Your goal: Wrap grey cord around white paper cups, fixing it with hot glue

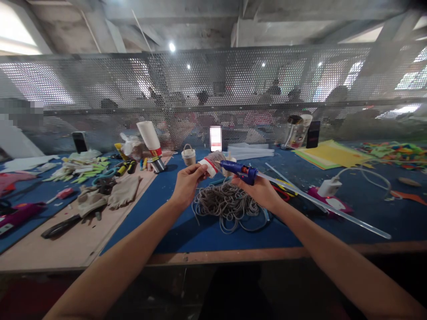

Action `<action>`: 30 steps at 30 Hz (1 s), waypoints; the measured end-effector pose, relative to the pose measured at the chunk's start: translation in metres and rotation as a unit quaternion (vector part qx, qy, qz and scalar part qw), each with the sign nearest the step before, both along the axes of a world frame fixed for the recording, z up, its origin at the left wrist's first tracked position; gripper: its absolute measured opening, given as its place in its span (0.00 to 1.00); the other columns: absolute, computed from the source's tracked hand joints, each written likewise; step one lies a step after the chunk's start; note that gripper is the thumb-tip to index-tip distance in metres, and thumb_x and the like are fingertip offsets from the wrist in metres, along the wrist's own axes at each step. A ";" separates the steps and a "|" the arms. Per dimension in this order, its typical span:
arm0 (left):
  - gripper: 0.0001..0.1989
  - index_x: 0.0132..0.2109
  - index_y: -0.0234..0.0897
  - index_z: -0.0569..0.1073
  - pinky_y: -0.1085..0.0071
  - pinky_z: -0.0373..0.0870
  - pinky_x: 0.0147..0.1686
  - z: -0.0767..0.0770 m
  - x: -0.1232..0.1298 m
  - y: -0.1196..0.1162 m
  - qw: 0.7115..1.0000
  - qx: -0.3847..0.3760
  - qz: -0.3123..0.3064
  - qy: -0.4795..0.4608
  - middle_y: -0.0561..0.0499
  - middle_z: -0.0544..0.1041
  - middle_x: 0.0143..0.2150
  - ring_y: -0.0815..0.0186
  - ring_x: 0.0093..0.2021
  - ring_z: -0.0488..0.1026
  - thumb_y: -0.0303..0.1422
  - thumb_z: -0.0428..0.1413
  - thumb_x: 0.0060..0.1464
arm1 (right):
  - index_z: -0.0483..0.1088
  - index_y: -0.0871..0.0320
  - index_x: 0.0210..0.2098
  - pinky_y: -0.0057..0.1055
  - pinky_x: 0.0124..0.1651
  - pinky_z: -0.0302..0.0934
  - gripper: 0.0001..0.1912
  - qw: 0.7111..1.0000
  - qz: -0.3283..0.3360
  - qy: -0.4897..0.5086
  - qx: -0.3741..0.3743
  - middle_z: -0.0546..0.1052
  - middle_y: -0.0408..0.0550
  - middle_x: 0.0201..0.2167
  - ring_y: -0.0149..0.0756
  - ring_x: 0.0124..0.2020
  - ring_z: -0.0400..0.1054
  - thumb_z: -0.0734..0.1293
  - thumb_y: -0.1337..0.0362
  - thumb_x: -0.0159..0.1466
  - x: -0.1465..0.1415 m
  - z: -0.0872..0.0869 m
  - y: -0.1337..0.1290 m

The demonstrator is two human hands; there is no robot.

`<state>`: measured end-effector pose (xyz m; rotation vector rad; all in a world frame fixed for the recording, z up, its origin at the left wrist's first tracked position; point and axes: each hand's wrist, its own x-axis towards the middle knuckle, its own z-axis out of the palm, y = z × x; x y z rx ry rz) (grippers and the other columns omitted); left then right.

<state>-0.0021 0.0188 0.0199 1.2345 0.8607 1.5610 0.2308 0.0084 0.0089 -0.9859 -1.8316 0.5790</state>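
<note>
Between the fingers of my left hand (187, 181) is a paper cup (211, 165), tilted on its side, white and red at one end and wrapped in grey cord at the other. My right hand (258, 189) grips a blue glue gun (240, 170), its nozzle against or very close to the cup's corded side. A long clear glue stick (327, 206) sticks out of the gun's back, towards the right. Below both hands lies a loose heap of grey cord (230, 205). Just behind the cup a small pale object is partly hidden by the glue gun.
A small pale cup with a handle (188, 155) stands behind my left hand. Stacked paper cups (149, 137), work gloves (124, 193) and scissors lie left. A lit phone (215, 138) leans at the back. Right are coloured sheets (328, 153) and a white charger (329, 186) with its cable.
</note>
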 end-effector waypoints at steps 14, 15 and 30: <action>0.11 0.33 0.30 0.79 0.76 0.70 0.35 -0.003 -0.002 0.001 0.991 -0.080 -0.079 -0.073 0.51 0.75 0.28 0.73 0.29 0.71 0.34 0.68 0.47 | 0.68 0.57 0.24 0.31 0.29 0.61 0.22 0.992 -0.041 0.033 -0.112 0.71 0.43 0.16 0.34 0.21 0.67 0.68 0.44 0.59 0.014 0.012 0.008; 0.11 0.33 0.29 0.79 0.76 0.70 0.34 -0.003 -0.002 0.001 0.990 -0.085 -0.082 -0.079 0.51 0.75 0.28 0.73 0.29 0.71 0.34 0.68 0.47 | 0.67 0.57 0.26 0.31 0.29 0.61 0.21 0.991 -0.038 0.042 -0.121 0.71 0.42 0.16 0.33 0.20 0.66 0.68 0.46 0.59 0.016 0.011 0.011; 0.10 0.35 0.28 0.78 0.78 0.72 0.33 -0.003 -0.005 0.006 0.980 -0.118 -0.094 -0.133 0.49 0.76 0.30 0.73 0.30 0.73 0.31 0.67 0.48 | 0.71 0.60 0.30 0.27 0.30 0.60 0.11 0.968 0.014 0.130 -0.213 0.71 0.41 0.21 0.29 0.24 0.65 0.70 0.57 0.56 0.046 0.020 0.032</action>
